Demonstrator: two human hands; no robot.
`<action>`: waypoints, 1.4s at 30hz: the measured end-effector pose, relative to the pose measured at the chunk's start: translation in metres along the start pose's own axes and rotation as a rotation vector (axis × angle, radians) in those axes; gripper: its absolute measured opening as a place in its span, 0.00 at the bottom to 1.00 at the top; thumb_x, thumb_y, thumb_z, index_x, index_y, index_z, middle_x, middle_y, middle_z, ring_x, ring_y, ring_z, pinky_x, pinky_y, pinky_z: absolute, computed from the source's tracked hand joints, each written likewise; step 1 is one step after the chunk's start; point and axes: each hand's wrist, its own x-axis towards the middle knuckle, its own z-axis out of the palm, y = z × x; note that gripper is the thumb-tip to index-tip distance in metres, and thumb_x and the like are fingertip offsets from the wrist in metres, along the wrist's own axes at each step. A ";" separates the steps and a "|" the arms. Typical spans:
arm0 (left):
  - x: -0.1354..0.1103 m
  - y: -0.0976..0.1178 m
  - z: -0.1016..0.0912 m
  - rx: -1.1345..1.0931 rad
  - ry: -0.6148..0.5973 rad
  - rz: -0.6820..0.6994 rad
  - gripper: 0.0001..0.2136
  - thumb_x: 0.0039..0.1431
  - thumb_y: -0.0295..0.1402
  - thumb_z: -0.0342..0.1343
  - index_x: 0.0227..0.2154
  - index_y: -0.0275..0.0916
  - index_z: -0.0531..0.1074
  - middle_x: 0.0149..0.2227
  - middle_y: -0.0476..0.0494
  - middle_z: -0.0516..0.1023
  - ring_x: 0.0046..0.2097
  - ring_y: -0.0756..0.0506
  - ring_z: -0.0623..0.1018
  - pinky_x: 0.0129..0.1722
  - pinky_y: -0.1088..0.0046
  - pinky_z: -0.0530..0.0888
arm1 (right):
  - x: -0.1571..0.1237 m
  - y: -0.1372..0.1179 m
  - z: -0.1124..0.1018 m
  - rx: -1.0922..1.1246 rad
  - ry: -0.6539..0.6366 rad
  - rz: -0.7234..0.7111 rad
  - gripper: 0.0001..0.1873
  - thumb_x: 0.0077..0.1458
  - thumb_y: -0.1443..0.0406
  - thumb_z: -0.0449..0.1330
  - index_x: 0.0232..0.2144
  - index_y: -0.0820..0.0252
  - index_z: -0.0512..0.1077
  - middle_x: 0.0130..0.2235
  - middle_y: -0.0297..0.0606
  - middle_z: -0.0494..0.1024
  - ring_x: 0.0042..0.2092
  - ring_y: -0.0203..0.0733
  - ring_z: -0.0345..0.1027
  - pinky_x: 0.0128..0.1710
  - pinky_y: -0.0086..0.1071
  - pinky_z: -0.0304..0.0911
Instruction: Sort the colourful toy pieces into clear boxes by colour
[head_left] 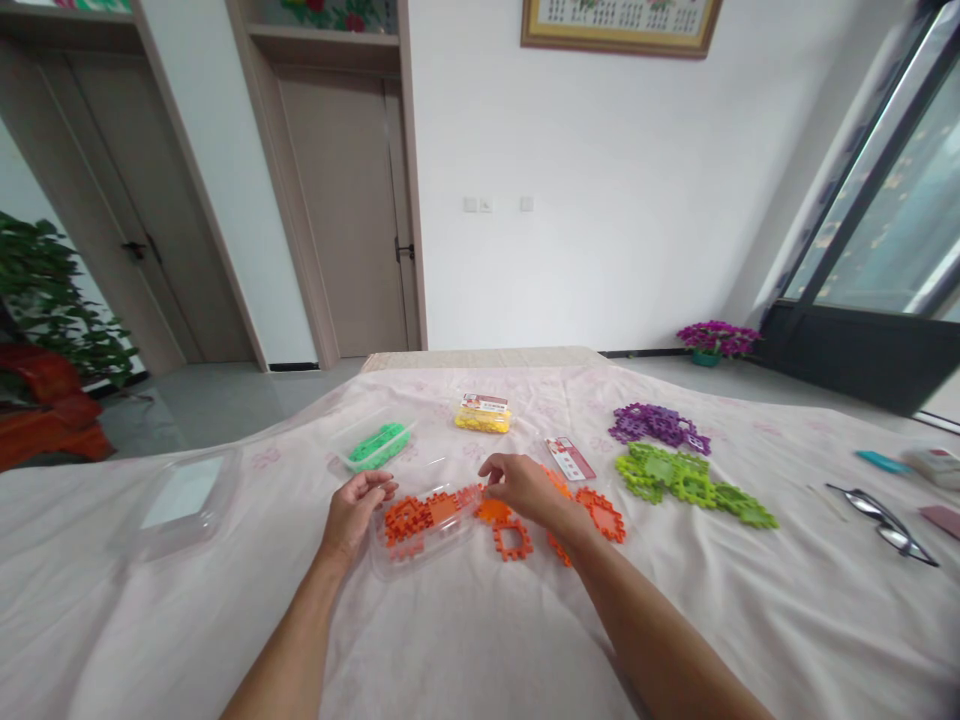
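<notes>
A clear plastic box (390,568) holding orange-red interlocking pieces (409,520) lies on the cloth in front of me. My left hand (355,512) grips its left rim, thumb and fingers close together. Over the box's right end, my right hand (521,488) is bent with its fingertips pinched; what they hold, if anything, I cannot make out. Loose orange pieces, among them a square frame (512,540) and a toothed plate (601,515), lie under and around the right hand. Part of them is hidden by my right forearm.
Behind are a box of green pieces (380,445), a labelled yellow pack (482,415) and a card (570,459). Purple pieces (654,425), lime-green pieces (686,477) and glasses (885,523) lie to the right. A clear container (187,500) stands left on the tablecloth (465,650).
</notes>
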 end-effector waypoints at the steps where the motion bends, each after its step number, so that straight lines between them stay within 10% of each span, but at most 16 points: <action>1: 0.001 0.000 -0.001 0.003 0.006 -0.001 0.17 0.38 0.37 0.62 0.33 0.35 0.75 0.31 0.39 0.83 0.35 0.42 0.80 0.38 0.67 0.73 | 0.001 -0.001 0.003 0.027 0.029 -0.007 0.16 0.50 0.66 0.62 0.44 0.56 0.76 0.39 0.36 0.81 0.38 0.39 0.73 0.35 0.28 0.60; 9: 0.002 -0.001 -0.006 0.027 -0.004 0.002 0.14 0.40 0.35 0.60 0.33 0.35 0.75 0.32 0.40 0.82 0.34 0.43 0.79 0.37 0.68 0.71 | 0.001 0.004 0.021 -0.129 -0.051 -0.077 0.19 0.54 0.67 0.59 0.50 0.58 0.74 0.52 0.44 0.74 0.48 0.44 0.71 0.46 0.30 0.61; 32: 0.005 -0.006 -0.006 0.049 -0.054 0.010 0.15 0.42 0.36 0.60 0.34 0.36 0.75 0.33 0.40 0.82 0.35 0.43 0.80 0.38 0.67 0.72 | 0.004 0.019 0.017 0.049 -0.155 0.086 0.17 0.42 0.62 0.68 0.36 0.60 0.74 0.36 0.34 0.76 0.34 0.37 0.68 0.30 0.26 0.56; 42: 0.004 -0.007 -0.003 0.030 -0.106 0.036 0.14 0.43 0.37 0.61 0.34 0.36 0.75 0.34 0.40 0.82 0.36 0.42 0.80 0.41 0.65 0.74 | 0.011 0.014 0.010 0.167 0.341 0.128 0.09 0.49 0.66 0.59 0.36 0.58 0.69 0.37 0.36 0.77 0.37 0.38 0.69 0.35 0.29 0.59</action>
